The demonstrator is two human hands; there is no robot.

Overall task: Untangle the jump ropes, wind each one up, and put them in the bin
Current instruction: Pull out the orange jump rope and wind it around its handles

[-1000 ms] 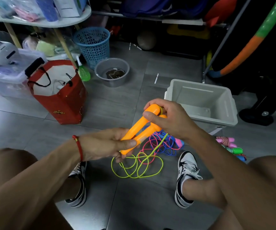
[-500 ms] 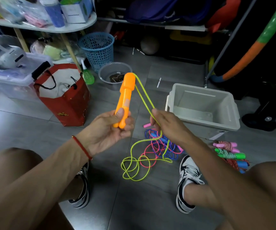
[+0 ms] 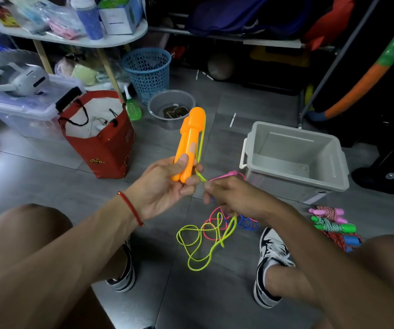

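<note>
Orange handles (image 3: 189, 143): a second ago slanted low, held at both ends, just left of the grey bin (image 3: 295, 160); now upright and side by side, raised well left of the bin.

Left hand (image 3: 167, 184): formerly at the lower ends only; now the sole grip, thumb across both handles.

Right hand (image 3: 229, 198): formerly on the top ends; now released from them, lowered toward the bin's near-left corner, pinching the yellow-green cord (image 3: 200, 245) just beside the left fingers.

Cord: two strands now run from the handle tops down to the right hand; the floor loops are fewer and looser.
</note>
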